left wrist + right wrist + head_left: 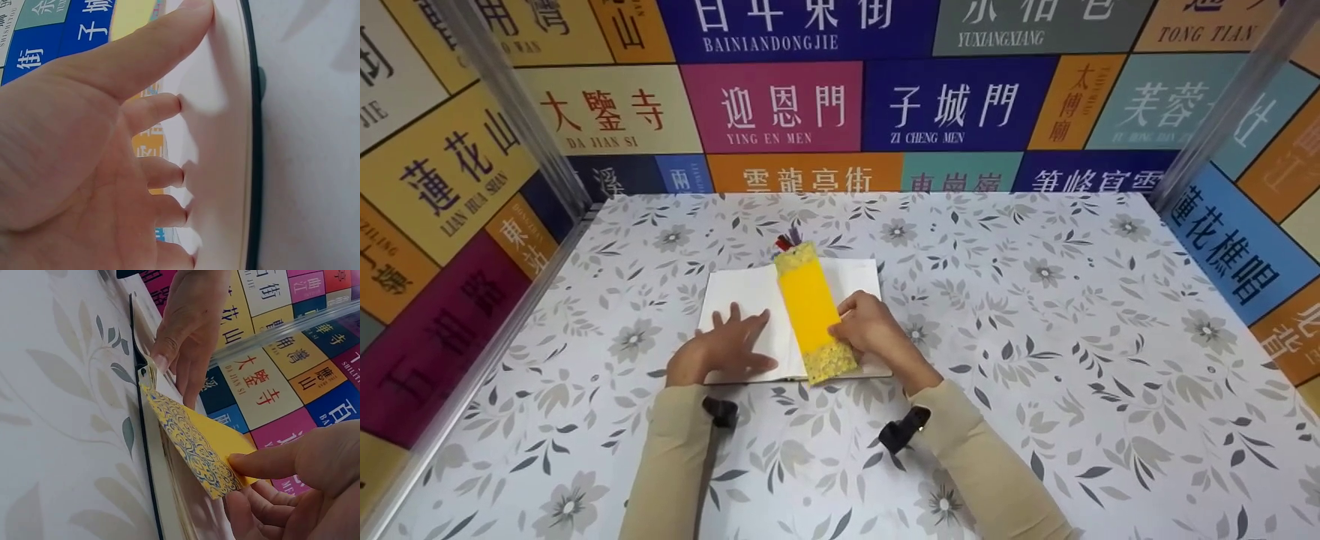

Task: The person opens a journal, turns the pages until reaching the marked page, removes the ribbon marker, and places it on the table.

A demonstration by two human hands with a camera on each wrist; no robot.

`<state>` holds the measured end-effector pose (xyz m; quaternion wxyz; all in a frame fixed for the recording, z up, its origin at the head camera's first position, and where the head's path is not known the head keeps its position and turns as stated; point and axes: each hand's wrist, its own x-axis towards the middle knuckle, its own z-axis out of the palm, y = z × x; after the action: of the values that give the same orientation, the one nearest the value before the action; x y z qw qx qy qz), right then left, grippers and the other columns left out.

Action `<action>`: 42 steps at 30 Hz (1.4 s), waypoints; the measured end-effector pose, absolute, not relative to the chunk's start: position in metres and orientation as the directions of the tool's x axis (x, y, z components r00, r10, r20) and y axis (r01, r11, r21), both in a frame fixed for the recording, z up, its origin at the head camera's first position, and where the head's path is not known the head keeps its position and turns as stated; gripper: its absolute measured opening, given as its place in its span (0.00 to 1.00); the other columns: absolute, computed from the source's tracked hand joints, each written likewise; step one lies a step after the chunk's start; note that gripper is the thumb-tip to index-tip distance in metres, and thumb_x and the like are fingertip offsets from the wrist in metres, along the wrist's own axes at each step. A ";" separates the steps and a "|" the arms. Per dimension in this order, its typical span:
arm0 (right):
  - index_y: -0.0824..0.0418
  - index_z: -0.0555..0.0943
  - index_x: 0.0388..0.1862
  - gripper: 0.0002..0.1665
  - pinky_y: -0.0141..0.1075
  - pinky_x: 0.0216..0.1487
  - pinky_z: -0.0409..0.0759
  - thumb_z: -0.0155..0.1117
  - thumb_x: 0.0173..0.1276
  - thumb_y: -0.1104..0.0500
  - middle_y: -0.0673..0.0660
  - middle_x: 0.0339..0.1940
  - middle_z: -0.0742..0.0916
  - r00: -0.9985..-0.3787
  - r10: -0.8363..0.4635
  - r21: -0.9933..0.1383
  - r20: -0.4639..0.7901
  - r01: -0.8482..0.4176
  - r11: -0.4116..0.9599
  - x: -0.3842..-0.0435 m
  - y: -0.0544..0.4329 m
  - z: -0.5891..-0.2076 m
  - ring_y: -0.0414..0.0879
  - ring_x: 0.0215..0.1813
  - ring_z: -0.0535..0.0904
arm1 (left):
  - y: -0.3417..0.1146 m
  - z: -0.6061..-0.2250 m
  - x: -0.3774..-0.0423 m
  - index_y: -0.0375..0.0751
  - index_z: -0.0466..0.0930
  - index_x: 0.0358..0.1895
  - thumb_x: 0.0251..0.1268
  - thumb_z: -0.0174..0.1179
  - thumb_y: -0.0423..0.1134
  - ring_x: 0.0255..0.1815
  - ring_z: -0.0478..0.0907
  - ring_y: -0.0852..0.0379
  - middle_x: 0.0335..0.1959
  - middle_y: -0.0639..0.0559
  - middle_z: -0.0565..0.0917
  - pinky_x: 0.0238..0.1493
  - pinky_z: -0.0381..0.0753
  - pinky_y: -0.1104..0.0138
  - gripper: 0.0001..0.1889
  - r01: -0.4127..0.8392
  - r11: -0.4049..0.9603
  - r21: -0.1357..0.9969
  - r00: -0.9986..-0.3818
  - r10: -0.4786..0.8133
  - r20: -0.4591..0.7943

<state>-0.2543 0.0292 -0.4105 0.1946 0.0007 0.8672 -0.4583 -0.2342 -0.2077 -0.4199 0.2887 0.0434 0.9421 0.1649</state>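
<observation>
An open book with blank white pages lies on the table. My left hand presses its spread fingertips on the left page, and the left wrist view shows the thumb and fingers touching the paper. In my right hand a yellow bookmark is pinched by its right edge between thumb and fingers. Patterned bands cross both ends of the bookmark, and a red and purple tassel sticks out at its top. It lies slanted over the book's middle; the right wrist view shows its near edge tilted up from the page.
The table wears a white cloth printed with grey flowers and leaves. Panels with coloured place-name signs stand behind and at both sides. Clear corner posts rise at the back. Black wrist cameras sit on both sleeves.
</observation>
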 end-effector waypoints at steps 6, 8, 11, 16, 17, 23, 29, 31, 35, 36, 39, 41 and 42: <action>0.63 0.74 0.58 0.19 0.29 0.21 0.74 0.64 0.71 0.60 0.62 0.47 0.85 -0.968 -0.160 -0.887 -0.192 0.102 0.450 -0.256 0.044 -0.401 0.42 0.26 0.75 | -0.208 -0.421 -0.234 0.55 0.39 0.83 0.69 0.59 0.58 0.79 0.23 0.25 0.80 0.30 0.27 0.72 0.31 0.26 0.47 -0.013 0.934 0.357 -0.835 0.186 -0.517; 0.64 0.73 0.60 0.20 0.29 0.21 0.75 0.63 0.72 0.60 0.63 0.49 0.84 -0.980 -0.140 -0.905 -0.144 0.072 0.420 -0.258 0.051 -0.401 0.42 0.25 0.76 | -0.208 -0.421 -0.235 0.55 0.40 0.83 0.69 0.59 0.57 0.79 0.23 0.25 0.80 0.30 0.28 0.72 0.31 0.25 0.47 -0.018 0.931 0.364 -0.839 0.184 -0.512; 0.64 0.74 0.61 0.21 0.28 0.21 0.76 0.64 0.72 0.60 0.63 0.51 0.84 -0.992 -0.083 -0.920 -0.100 0.060 0.388 -0.264 0.061 -0.402 0.41 0.26 0.77 | -0.210 -0.422 -0.234 0.53 0.41 0.83 0.69 0.60 0.57 0.79 0.23 0.24 0.80 0.29 0.28 0.71 0.32 0.25 0.47 -0.014 0.925 0.380 -0.846 0.192 -0.498; 0.63 0.73 0.63 0.23 0.28 0.27 0.77 0.64 0.72 0.59 0.63 0.54 0.84 -0.995 0.011 -0.937 -0.098 0.096 0.337 -0.278 0.083 -0.403 0.41 0.35 0.78 | -0.211 -0.421 -0.231 0.52 0.40 0.83 0.70 0.58 0.57 0.78 0.23 0.22 0.80 0.28 0.27 0.70 0.31 0.24 0.47 0.012 0.917 0.399 -0.852 0.218 -0.476; 0.63 0.72 0.64 0.24 0.28 0.28 0.77 0.63 0.73 0.59 0.63 0.55 0.84 -0.995 0.019 -0.938 -0.100 0.100 0.332 -0.280 0.090 -0.403 0.41 0.35 0.78 | -0.211 -0.420 -0.230 0.52 0.39 0.83 0.70 0.58 0.57 0.78 0.23 0.22 0.79 0.28 0.27 0.70 0.31 0.24 0.47 0.014 0.917 0.399 -0.852 0.220 -0.475; 0.64 0.69 0.67 0.26 0.29 0.27 0.79 0.61 0.75 0.58 0.64 0.58 0.82 -0.985 0.046 -0.939 -0.164 0.171 0.299 -0.299 0.130 -0.406 0.39 0.31 0.77 | -0.212 -0.419 -0.230 0.52 0.39 0.83 0.70 0.58 0.58 0.77 0.23 0.22 0.79 0.27 0.27 0.70 0.32 0.24 0.47 0.015 0.920 0.391 -0.850 0.218 -0.479; 0.60 0.65 0.76 0.32 0.31 0.34 0.77 0.58 0.76 0.55 0.53 0.47 0.82 -0.939 0.027 -0.895 -0.342 0.335 0.295 -0.320 0.164 -0.404 0.39 0.32 0.75 | -0.210 -0.419 -0.230 0.50 0.39 0.83 0.70 0.56 0.58 0.77 0.25 0.20 0.79 0.25 0.29 0.69 0.35 0.22 0.47 0.051 0.928 0.368 -0.852 0.232 -0.469; 0.60 0.63 0.78 0.34 0.32 0.38 0.78 0.57 0.77 0.55 0.50 0.44 0.82 -0.925 0.019 -0.889 -0.380 0.371 0.268 -0.325 0.171 -0.401 0.40 0.34 0.76 | -0.210 -0.420 -0.229 0.49 0.39 0.83 0.71 0.56 0.58 0.77 0.26 0.20 0.79 0.25 0.29 0.69 0.35 0.22 0.47 0.056 0.931 0.361 -0.852 0.233 -0.468; 0.58 0.61 0.79 0.34 0.29 0.44 0.81 0.56 0.78 0.55 0.50 0.49 0.81 -0.927 0.031 -0.898 -0.375 0.371 0.237 -0.333 0.182 -0.396 0.39 0.43 0.79 | -0.209 -0.420 -0.230 0.49 0.39 0.83 0.71 0.56 0.58 0.77 0.26 0.20 0.79 0.25 0.29 0.69 0.36 0.23 0.47 0.058 0.934 0.352 -0.851 0.231 -0.472; 0.57 0.61 0.79 0.34 0.29 0.45 0.82 0.56 0.78 0.55 0.51 0.53 0.81 -0.930 0.039 -0.902 -0.366 0.365 0.229 -0.335 0.184 -0.394 0.40 0.45 0.79 | -0.208 -0.420 -0.231 0.49 0.39 0.83 0.71 0.56 0.58 0.77 0.26 0.20 0.79 0.25 0.29 0.69 0.36 0.23 0.47 0.059 0.935 0.349 -0.851 0.230 -0.472; 0.55 0.61 0.79 0.34 0.28 0.46 0.83 0.56 0.78 0.55 0.55 0.62 0.79 -0.940 0.052 -0.914 -0.336 0.339 0.224 -0.337 0.188 -0.391 0.41 0.49 0.78 | -0.208 -0.420 -0.232 0.49 0.40 0.83 0.70 0.57 0.57 0.77 0.27 0.19 0.79 0.25 0.30 0.69 0.37 0.22 0.47 0.064 0.940 0.335 -0.852 0.226 -0.473; 0.56 0.62 0.79 0.34 0.28 0.45 0.83 0.56 0.78 0.56 0.57 0.66 0.78 -0.944 0.044 -0.916 -0.326 0.327 0.234 -0.337 0.188 -0.392 0.41 0.48 0.78 | -0.208 -0.420 -0.232 0.49 0.40 0.83 0.70 0.57 0.57 0.77 0.27 0.19 0.79 0.25 0.30 0.68 0.36 0.21 0.47 0.059 0.942 0.330 -0.850 0.221 -0.478; 0.56 0.62 0.79 0.34 0.28 0.45 0.83 0.56 0.77 0.56 0.57 0.66 0.77 -0.944 0.038 -0.914 -0.329 0.328 0.237 -0.336 0.187 -0.393 0.41 0.47 0.78 | -0.208 -0.421 -0.232 0.50 0.40 0.83 0.70 0.57 0.57 0.77 0.26 0.19 0.79 0.25 0.29 0.69 0.36 0.22 0.47 0.055 0.944 0.325 -0.849 0.215 -0.482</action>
<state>-0.3359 0.1871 -0.3930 0.1197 0.1179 0.7772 -0.6064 -0.2324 -0.2079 -0.4206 0.2650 0.0710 0.9496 0.1513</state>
